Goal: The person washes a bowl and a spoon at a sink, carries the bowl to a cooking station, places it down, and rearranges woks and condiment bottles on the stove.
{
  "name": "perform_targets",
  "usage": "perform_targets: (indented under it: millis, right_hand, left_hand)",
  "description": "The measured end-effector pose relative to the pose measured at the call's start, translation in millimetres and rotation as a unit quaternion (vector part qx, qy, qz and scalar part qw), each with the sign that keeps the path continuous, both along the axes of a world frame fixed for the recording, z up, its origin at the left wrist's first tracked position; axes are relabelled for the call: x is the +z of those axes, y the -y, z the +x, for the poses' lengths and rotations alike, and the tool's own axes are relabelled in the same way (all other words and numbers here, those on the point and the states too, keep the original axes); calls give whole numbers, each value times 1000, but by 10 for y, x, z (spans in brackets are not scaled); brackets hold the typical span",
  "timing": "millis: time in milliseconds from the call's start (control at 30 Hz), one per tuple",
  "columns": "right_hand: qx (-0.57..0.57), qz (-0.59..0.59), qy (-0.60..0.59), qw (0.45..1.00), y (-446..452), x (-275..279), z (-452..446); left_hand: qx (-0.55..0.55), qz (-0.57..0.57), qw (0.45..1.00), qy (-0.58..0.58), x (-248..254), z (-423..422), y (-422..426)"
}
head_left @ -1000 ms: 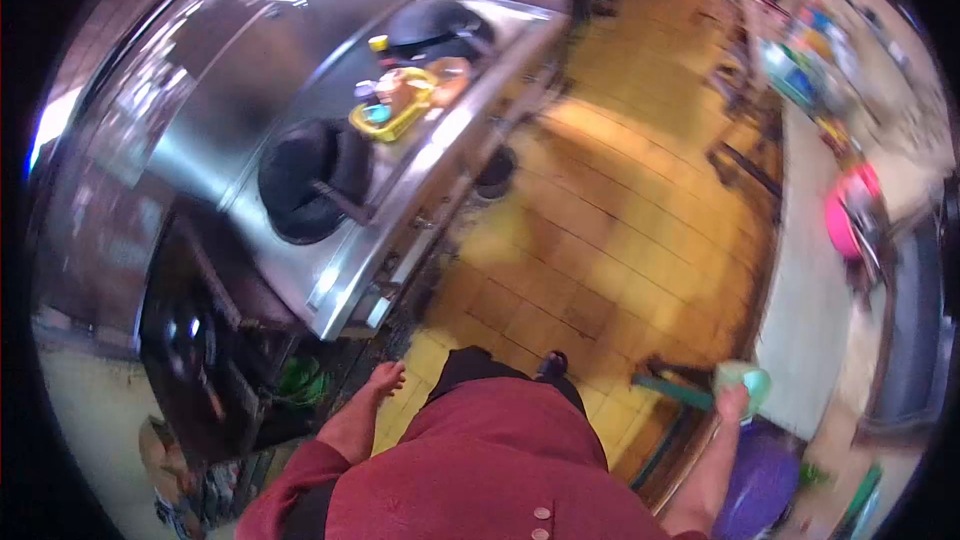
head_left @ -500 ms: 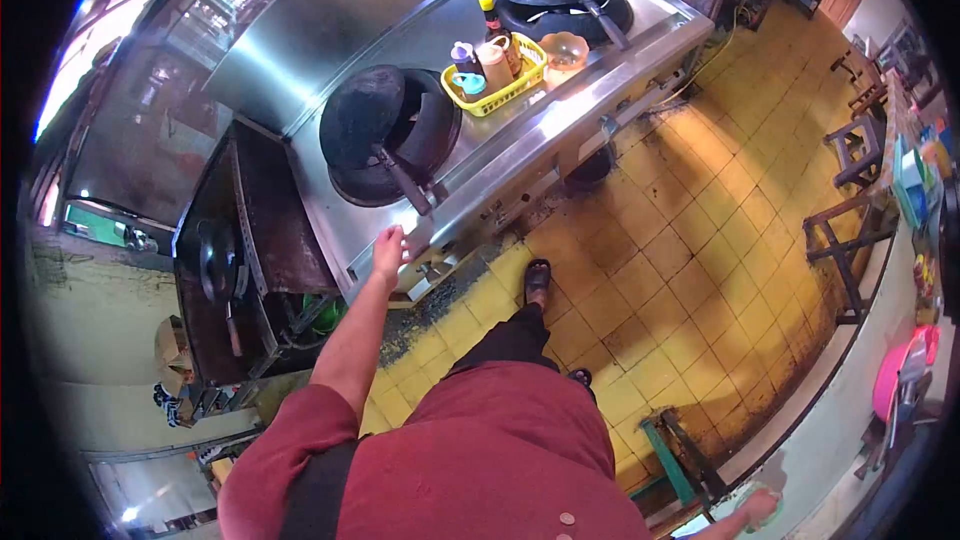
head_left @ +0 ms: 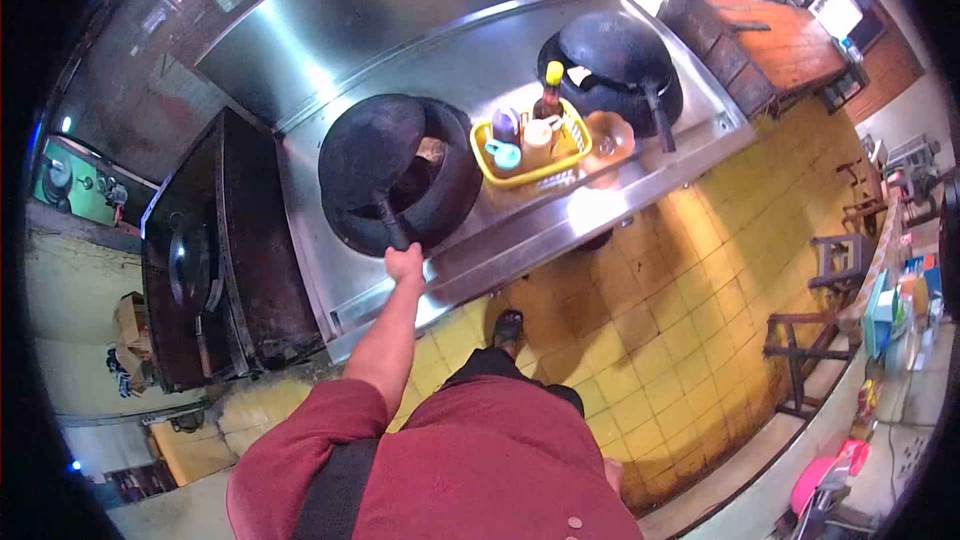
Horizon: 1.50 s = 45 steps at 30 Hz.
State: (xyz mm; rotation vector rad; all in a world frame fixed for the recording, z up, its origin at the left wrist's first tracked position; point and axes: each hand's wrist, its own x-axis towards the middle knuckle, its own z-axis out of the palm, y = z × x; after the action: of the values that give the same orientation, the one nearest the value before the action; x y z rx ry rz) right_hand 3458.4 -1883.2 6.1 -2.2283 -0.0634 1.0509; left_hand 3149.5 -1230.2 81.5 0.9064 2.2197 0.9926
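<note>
My left hand (head_left: 405, 265) is closed around the end of the handle of a black wok (head_left: 370, 155). That wok rests tilted over a larger dark pan or burner ring (head_left: 455, 175) on the left of the steel stove (head_left: 510, 230). Only a sliver of my right hand (head_left: 613, 475) shows beside my shirt, low at the right, and its fingers are hidden. Right of the wok stands a yellow basket (head_left: 530, 177) of sauce bottles, with an orange bowl (head_left: 609, 137) against its side. A second black wok (head_left: 615, 50) sits on the far right burner, its handle pointing forward.
A dark metal stand (head_left: 250, 250) with another wok (head_left: 190, 260) adjoins the stove's left end. Yellow tiles (head_left: 650, 340) cover the floor. Stools (head_left: 800, 350) and a cluttered counter (head_left: 900, 370) line the right side. A wooden table (head_left: 770, 45) stands beyond the stove.
My left hand has moved forward onto the wok's handle and closed on it. My right hand has drawn in from the right-hand counter to my side. The view has shifted nearer the stove.
</note>
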Motion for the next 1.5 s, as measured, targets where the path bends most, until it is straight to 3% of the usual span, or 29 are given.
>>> perform_targets:
  millis: [33,67,100,167,300,367,467,533,567,633,667,733,867,1000,1100,1167,1233,1300,1367,1433,1500]
  right_hand:
    - [20,-31,-22,999,-227,264,148]
    - [42,-62,-43,996,-587,693,274]
    - [47,-61,-43,996,-642,661,402]
    - [-71,-77,-12,994,-669,446,722]
    - [-91,-72,-9,993,-1219,599,1173]
    - [-75,-110,-32,991,-1434,569,1391]
    - [48,-141,-108,983,-2051,534,1787]
    - [89,-115,-126,981,-2464,412,2143]
    - [100,-102,-149,978,-2660,351,2308]
    - [161,-52,-119,978,-3072,300,2800]
    - [202,-11,-93,975,-3243,305,2978]
    - [141,34,-27,989,-3512,594,3155]
    - [131,37,-20,990,-3790,1050,3510]
    - [104,-7,-3,995,-3518,910,3630]
    - [249,-135,-38,958,-3040,478,3731]
    - [239,-185,-61,951,-3079,1006,3223]
    - [254,-174,-121,944,-2920,877,3162]
    - [125,-170,-195,958,-2825,603,3239]
    - [155,-192,-184,952,-3077,736,3232]
    - [132,-200,-89,967,-3520,1127,3033]
    - [190,-133,-79,970,-3694,979,3246]
  left_hand:
    - [-17,26,999,-14,135,-82,14]
    - [-8,9,999,43,152,-230,1]
    - [-16,44,996,71,277,-330,33]
    - [-7,22,992,121,1014,-294,195]
    - [-56,117,956,264,1645,-456,418]
    - [-94,143,874,455,2128,-341,592]
    - [-135,206,601,760,2465,-182,815]
    - [-171,222,403,871,2561,108,908]
    - [-183,227,331,897,2574,266,931]
    - [-186,230,225,928,2515,552,931]
    - [-174,240,201,934,2485,685,899]
    - [-140,243,161,946,2342,850,818]
    - [-100,223,158,957,1966,962,728]
    - [-90,192,179,961,1580,872,750]
    - [-91,164,220,957,1390,736,753]
    - [-87,147,216,961,1298,663,708]
    - [-89,134,238,958,1115,586,678]
    - [-92,132,229,960,1001,538,648]
    - [-112,116,264,951,963,516,600]
    - [-94,107,303,942,808,442,605]
    - [-89,66,403,908,651,300,617]
